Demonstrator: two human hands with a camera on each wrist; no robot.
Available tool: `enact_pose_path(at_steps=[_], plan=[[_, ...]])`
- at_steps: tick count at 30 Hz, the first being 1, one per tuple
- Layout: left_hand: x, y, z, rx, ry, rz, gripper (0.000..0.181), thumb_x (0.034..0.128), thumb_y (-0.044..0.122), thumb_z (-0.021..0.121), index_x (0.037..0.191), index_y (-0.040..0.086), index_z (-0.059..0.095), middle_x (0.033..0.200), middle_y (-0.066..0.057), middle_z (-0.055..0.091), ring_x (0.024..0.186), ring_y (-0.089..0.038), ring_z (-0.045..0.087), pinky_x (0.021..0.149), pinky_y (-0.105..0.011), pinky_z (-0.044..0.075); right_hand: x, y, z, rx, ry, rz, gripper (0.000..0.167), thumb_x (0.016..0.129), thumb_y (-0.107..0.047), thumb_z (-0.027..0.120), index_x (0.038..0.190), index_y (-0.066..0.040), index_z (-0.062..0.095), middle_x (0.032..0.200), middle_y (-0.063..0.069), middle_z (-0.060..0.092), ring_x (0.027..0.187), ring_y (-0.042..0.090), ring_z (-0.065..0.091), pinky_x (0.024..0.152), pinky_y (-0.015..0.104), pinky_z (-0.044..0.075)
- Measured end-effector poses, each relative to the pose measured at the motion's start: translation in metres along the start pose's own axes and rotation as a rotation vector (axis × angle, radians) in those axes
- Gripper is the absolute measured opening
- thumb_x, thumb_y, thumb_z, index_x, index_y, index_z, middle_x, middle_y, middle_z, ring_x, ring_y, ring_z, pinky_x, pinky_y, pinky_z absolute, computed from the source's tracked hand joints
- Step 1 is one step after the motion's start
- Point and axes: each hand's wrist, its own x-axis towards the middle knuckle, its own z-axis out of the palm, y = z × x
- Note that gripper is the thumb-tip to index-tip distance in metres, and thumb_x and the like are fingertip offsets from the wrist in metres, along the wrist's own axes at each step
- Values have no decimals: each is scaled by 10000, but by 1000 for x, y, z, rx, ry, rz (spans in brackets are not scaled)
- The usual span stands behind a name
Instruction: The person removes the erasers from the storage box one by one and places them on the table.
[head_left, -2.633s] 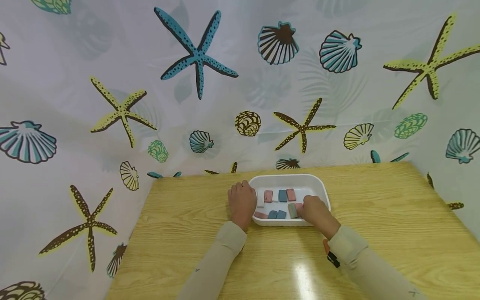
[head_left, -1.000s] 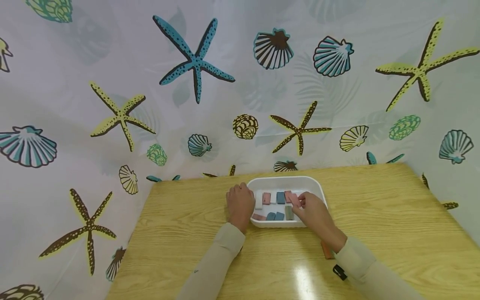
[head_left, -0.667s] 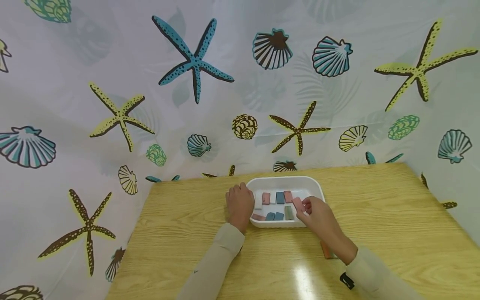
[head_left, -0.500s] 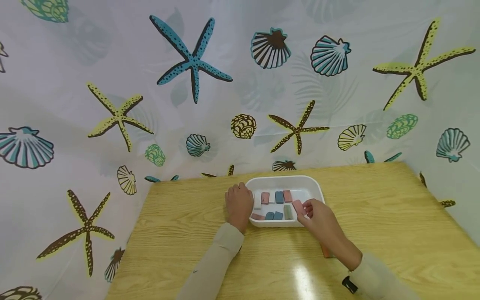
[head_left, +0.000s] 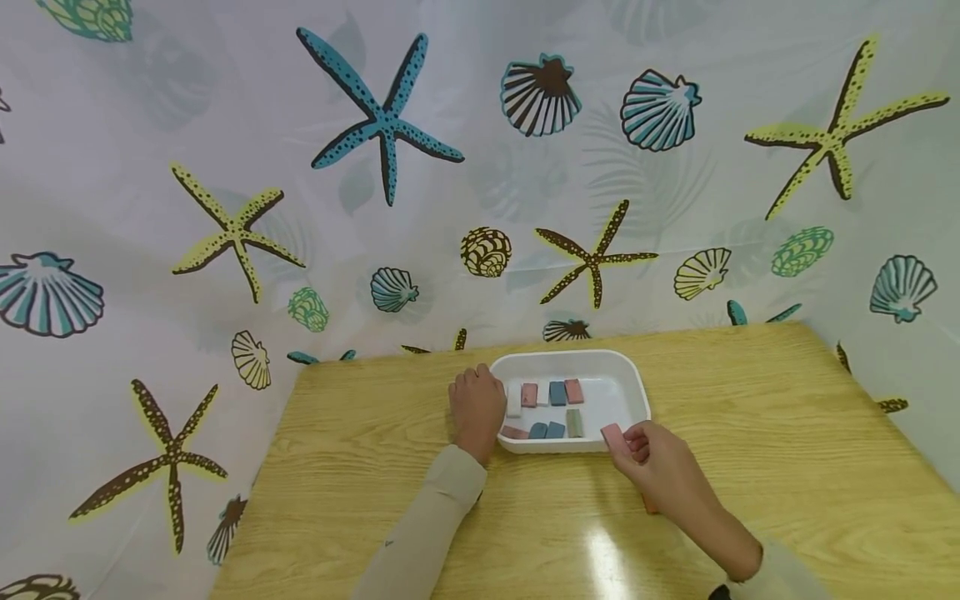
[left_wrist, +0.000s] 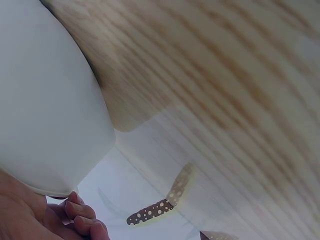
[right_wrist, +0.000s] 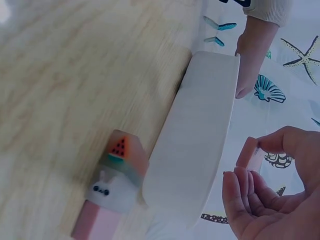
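Note:
The left hand [head_left: 477, 412] grips the left end of a white tray [head_left: 633, 379]; in the left wrist view its fingers [left_wrist: 82, 217] curl at the rim of the tray [left_wrist: 50, 100]. Between thumb and fingers the right hand [head_left: 671, 471] pinches a pink block [head_left: 615, 438] at the tray's front right corner. From the right wrist, that pink block [right_wrist: 250, 155] shows above the rim, held by the right hand [right_wrist: 280, 190]. Inside the tray lie several small blocks, among them a green one [head_left: 574, 422], a blue one [head_left: 557, 392] and a pink one [head_left: 573, 391].
Beside the tray in the right wrist view, on the wooden table [right_wrist: 75, 75], lie a watermelon-marked piece [right_wrist: 120, 150], a white piece with a small face [right_wrist: 107, 190] and a pink end [right_wrist: 95, 220]. A patterned curtain [head_left: 435, 208] hangs behind the table.
The right hand has lifted the pink block from beside the green one and moved it right and nearer the person. The left hand has kept its place on the tray.

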Motion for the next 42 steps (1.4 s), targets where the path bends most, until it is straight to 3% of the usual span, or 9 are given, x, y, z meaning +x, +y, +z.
enact_pose_path(at_steps=[5, 12, 19, 24, 29, 37, 42], plan=[[1, -1, 2, -7, 8, 5, 314, 964, 320, 445, 1054, 44, 564, 976, -100, 585, 954, -253, 541, 846, -394, 401, -12, 7, -5, 10, -22, 32, 428, 855, -481, 599, 896, -55, 617, 776, -5, 586, 699, 99, 544, 614, 258, 476], [1, -1, 2, -8, 6, 4, 324, 963, 320, 448, 1074, 37, 561, 989, -105, 583, 965, -256, 537, 859, -398, 401, -23, 26, -11, -28, -36, 49, 290, 834, -298, 673, 913, -24, 620, 784, 9, 603, 716, 111, 564, 607, 268, 476], [1, -1, 2, -11, 1, 5, 316, 962, 323, 451, 1057, 42, 562, 979, -99, 581, 946, -245, 536, 841, -391, 406, -29, 48, -20, -70, -32, 93, 370, 851, -361, 644, 915, 2, 621, 796, 30, 624, 735, 153, 597, 624, 308, 488], [1, -1, 2, -1, -6, -1, 317, 963, 329, 449, 1052, 46, 561, 982, -97, 580, 949, -244, 536, 846, -390, 405, -34, 63, -29, -79, -92, 144, 393, 844, -350, 652, 961, 21, 603, 852, 64, 636, 784, 198, 602, 633, 337, 490], [1, -1, 1, 0, -15, -7, 314, 965, 329, 446, 1052, 50, 560, 987, -97, 579, 957, -244, 533, 847, -388, 400, -38, 76, -37, -82, -154, 196, 525, 886, -464, 563, 994, 49, 584, 881, 92, 635, 803, 239, 602, 640, 374, 486], [1, -1, 1, 8, -20, -12, 314, 965, 325, 448, 1067, 50, 560, 991, -93, 582, 970, -248, 535, 859, -392, 398, -42, 93, -36, -133, -165, 195, 455, 878, -387, 601, 953, 62, 595, 813, 59, 617, 714, 182, 565, 608, 342, 468], [1, 0, 1, -5, -19, -10, 312, 966, 325, 444, 1061, 52, 561, 992, -94, 580, 967, -246, 533, 855, -394, 398, -42, 96, -36, -125, -198, 207, 399, 870, -311, 625, 959, 75, 580, 822, 74, 617, 739, 209, 590, 611, 365, 478]])
